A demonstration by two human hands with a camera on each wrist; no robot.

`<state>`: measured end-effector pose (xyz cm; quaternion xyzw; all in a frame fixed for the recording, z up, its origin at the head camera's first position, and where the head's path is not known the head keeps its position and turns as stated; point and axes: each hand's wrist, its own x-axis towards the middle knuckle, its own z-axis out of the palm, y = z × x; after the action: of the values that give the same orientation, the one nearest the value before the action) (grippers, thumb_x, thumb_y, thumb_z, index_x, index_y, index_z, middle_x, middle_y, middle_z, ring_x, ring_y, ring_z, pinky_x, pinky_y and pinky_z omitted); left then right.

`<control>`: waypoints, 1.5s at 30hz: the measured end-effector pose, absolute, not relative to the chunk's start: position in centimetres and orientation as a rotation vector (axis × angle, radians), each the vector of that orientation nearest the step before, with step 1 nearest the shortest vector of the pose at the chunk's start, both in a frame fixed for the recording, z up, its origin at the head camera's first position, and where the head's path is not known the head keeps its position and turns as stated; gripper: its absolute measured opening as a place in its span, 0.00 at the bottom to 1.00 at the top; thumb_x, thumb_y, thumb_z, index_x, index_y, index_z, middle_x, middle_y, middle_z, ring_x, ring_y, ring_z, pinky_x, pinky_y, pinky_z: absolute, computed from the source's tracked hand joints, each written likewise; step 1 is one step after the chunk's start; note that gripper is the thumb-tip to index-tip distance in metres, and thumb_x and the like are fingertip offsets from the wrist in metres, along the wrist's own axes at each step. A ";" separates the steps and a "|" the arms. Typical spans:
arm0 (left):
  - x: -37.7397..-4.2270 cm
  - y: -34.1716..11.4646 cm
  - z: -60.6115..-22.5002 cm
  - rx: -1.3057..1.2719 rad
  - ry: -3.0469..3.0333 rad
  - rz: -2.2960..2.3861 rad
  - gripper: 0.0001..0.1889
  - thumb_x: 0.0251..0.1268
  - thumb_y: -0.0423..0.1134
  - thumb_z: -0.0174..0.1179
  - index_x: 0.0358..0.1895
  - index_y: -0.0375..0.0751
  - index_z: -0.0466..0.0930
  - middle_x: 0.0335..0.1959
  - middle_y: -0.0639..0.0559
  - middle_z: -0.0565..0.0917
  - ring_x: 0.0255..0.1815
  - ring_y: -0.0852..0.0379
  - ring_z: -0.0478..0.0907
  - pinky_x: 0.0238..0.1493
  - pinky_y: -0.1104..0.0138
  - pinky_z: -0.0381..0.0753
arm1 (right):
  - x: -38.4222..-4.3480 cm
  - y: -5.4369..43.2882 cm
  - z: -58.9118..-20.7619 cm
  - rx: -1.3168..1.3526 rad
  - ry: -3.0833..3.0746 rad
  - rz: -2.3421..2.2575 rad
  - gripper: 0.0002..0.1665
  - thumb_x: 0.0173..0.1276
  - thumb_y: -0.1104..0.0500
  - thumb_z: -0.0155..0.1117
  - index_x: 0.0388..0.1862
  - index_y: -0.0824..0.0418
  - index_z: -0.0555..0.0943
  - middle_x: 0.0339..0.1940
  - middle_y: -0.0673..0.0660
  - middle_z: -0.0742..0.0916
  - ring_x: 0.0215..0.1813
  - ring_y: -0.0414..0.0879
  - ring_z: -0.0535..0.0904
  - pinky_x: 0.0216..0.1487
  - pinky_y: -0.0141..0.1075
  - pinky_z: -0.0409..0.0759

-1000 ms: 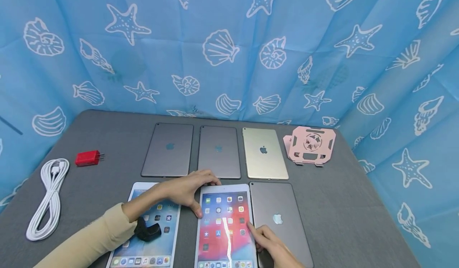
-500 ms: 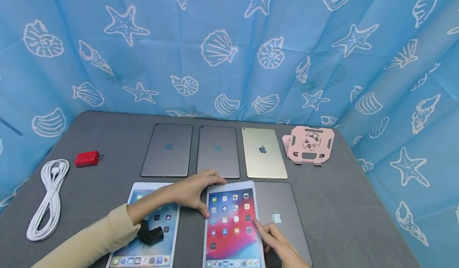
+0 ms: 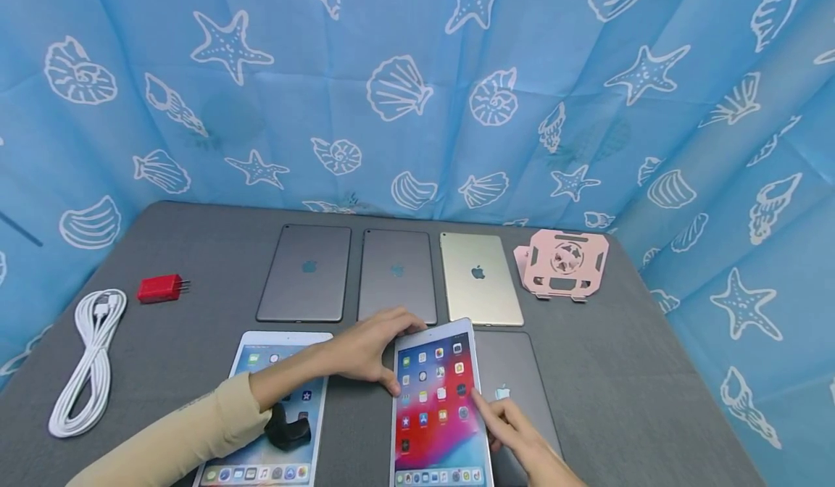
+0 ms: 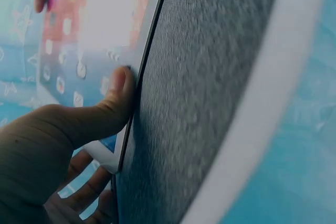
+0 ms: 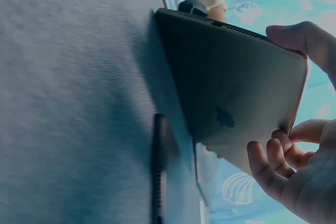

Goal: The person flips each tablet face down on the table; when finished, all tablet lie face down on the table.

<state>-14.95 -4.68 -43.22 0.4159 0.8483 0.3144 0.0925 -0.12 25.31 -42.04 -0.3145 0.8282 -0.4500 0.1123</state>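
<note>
A white-framed tablet (image 3: 433,436) with a lit screen of app icons is held between both hands. My left hand (image 3: 365,348) grips its upper left corner, thumb on the left edge; in the left wrist view some fingers (image 4: 86,182) show past the top edge. My right hand (image 3: 518,433) pinches the right edge, thumb in front and fingers curled against the grey back (image 5: 231,87). That right side is lifted, while the left edge stays low by the cloth. Partly behind it lies a grey tablet (image 3: 518,364), face down.
Under the left forearm lies another lit tablet (image 3: 306,451). Two grey tablets (image 3: 306,291) and a gold tablet (image 3: 483,298) form a back row. A pink stand (image 3: 590,262) is at right; a red plug (image 3: 159,289) and coiled white cable (image 3: 98,371) are left.
Both hands have moved the held tablet to the right, over part of the face-down grey one. Its right side has been raised from nearly flat to a tilt.
</note>
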 end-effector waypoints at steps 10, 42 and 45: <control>-14.5 -3.5 -43.4 1.204 2.587 1.005 0.49 0.40 0.52 0.84 0.69 0.44 0.70 0.62 0.49 0.77 0.59 0.54 0.77 0.64 0.57 0.79 | -0.2 24.2 -39.8 -0.888 2.391 -1.355 0.61 0.65 0.59 0.75 0.86 0.50 0.47 0.61 0.49 0.67 0.62 0.34 0.64 0.45 0.28 0.78; -15.0 -4.4 -39.4 1.110 2.367 1.207 0.46 0.65 0.55 0.67 0.82 0.53 0.51 0.76 0.40 0.68 0.63 0.46 0.81 0.51 0.63 0.81 | -1.1 22.8 -40.8 -1.042 2.374 -1.551 0.62 0.67 0.35 0.68 0.86 0.58 0.48 0.76 0.54 0.62 0.63 0.39 0.69 0.44 0.34 0.82; -15.1 -4.7 -38.5 1.130 2.371 1.224 0.47 0.66 0.57 0.65 0.83 0.54 0.50 0.77 0.39 0.68 0.61 0.45 0.83 0.48 0.63 0.82 | -1.0 22.5 -40.9 -1.038 2.374 -1.550 0.62 0.65 0.34 0.69 0.86 0.58 0.48 0.75 0.52 0.63 0.62 0.38 0.68 0.43 0.33 0.81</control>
<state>-15.11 -4.68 -38.48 0.3872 0.8120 0.4194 0.1216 -1.05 22.46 -40.94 -0.3433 0.7848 -0.5123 0.0614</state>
